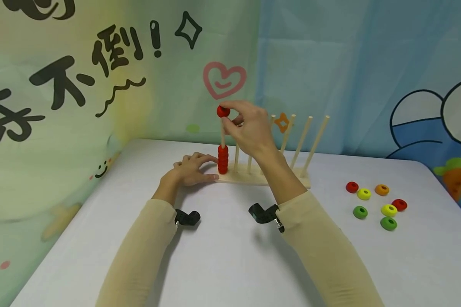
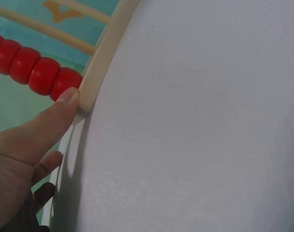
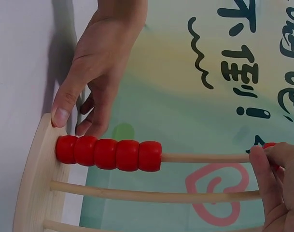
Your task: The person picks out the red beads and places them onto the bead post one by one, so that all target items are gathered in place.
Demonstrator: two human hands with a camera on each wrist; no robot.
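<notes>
A wooden peg stand [image 1: 261,180] with a row of upright pegs stands on the table. Several red beads [image 1: 223,160] are stacked at the foot of its leftmost peg. Above that stack, my right hand [image 1: 249,128] pinches another red bead [image 1: 223,111] between thumb and fingers, right at the peg's top; whether the peg has entered its hole cannot be told. My left hand [image 1: 192,169] holds the stand's left end, thumb at the front edge and index finger behind, beside the lowest bead. In the left wrist view the thumb [image 2: 64,99] presses the base.
Loose beads lie on the table to the right: red [image 1: 352,187], orange [image 1: 382,190], yellow [image 1: 389,210] and green [image 1: 388,224] among them. A printed cloth backdrop [image 1: 311,64] hangs behind the white table [image 1: 223,256].
</notes>
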